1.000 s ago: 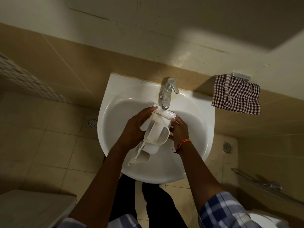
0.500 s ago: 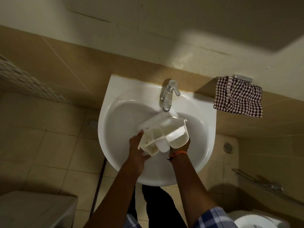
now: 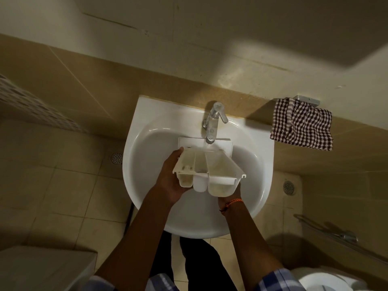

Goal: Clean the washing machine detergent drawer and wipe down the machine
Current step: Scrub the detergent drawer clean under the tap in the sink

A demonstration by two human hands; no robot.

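Observation:
The white plastic detergent drawer [image 3: 206,168] is held level over the white sink [image 3: 147,127], its open compartments facing up and its front panel under the chrome tap [image 3: 213,120]. Water runs from the spout into the drawer's far end. My left hand [image 3: 171,179] grips the drawer's left side from below. Under the drawer's right near corner sits my right hand [image 3: 228,197], mostly hidden, with an orange thread band on the wrist. The compartments look stained brownish.
A checked cloth [image 3: 302,124] hangs on a wall bracket to the right of the sink. A white appliance top [image 3: 42,267] shows at bottom left, a toilet [image 3: 327,280] at bottom right. Floor drains [image 3: 116,158] lie on the tiled floor.
The drawer has been turned from a tilted, side-on position to level with compartments up, and moved under the running tap. Both hands shifted beneath it.

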